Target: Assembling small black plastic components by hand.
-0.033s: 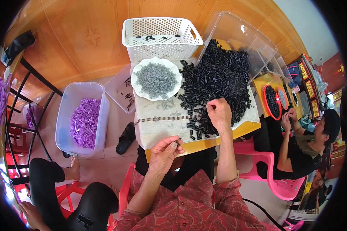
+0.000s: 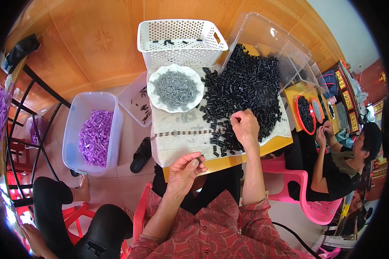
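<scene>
Just off the near edge of the table, my left hand pinches a small dark piece between thumb and fingers; a pale tip shows at its end. My right hand is over the near part of a heap of small black plastic pieces, its fingertips drawn together. Whatever those fingertips may hold is too small to make out. Left of the heap, a white scalloped plate carries many small clear grey plastic pieces. Several more clear pieces lie loose on the pale cloth.
Behind the plate stands a white perforated basket with a few black pieces. A clear bin lies tipped behind the heap. A tub of purple pieces sits on the floor at left. Another person works at right; someone's leg shows at left.
</scene>
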### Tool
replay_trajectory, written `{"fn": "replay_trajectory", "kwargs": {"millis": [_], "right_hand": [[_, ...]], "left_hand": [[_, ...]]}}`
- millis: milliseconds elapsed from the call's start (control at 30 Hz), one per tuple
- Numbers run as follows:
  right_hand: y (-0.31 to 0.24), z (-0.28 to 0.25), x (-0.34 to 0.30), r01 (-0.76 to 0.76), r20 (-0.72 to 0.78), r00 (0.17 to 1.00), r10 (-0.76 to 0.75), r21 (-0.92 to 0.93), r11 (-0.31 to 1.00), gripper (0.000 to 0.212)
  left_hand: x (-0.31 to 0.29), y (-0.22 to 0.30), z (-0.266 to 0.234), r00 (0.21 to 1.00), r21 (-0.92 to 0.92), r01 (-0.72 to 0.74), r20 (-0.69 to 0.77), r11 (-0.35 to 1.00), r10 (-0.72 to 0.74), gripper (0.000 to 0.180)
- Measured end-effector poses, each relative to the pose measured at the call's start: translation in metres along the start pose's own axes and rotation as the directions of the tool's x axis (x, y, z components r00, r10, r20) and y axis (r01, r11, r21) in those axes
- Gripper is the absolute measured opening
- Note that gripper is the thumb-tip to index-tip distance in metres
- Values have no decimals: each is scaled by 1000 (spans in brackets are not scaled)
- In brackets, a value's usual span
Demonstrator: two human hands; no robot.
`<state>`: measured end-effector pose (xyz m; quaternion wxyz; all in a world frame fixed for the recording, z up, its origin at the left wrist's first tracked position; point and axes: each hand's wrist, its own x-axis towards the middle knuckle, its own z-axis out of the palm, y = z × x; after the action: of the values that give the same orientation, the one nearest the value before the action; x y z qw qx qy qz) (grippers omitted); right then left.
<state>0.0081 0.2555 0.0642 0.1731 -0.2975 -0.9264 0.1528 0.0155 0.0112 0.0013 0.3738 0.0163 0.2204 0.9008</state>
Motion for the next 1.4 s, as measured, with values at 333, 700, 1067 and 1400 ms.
{"fn": "replay_trajectory", "kwargs": {"millis": [333,700,1067,1400], "right_hand": [[-3,11,11,20,148,989,3,-149,989,11],[-29,-11,-50,-20,92,995,-39,568,823,7],[-65,-27,-124,-155,212,974,-78,879,450,13],[-76,-32,-137,-119,194,970,-148,905,407,13]], "left_hand": [[0,1,0,997,-97,-34,62,995,40,30],[-3,7,5,994,-203,-10,102,979,31,29],[-8,6,10,995,-273,14,100,962,14,29],[-10,4,10,995,-329,26,99,944,8,30]]}}
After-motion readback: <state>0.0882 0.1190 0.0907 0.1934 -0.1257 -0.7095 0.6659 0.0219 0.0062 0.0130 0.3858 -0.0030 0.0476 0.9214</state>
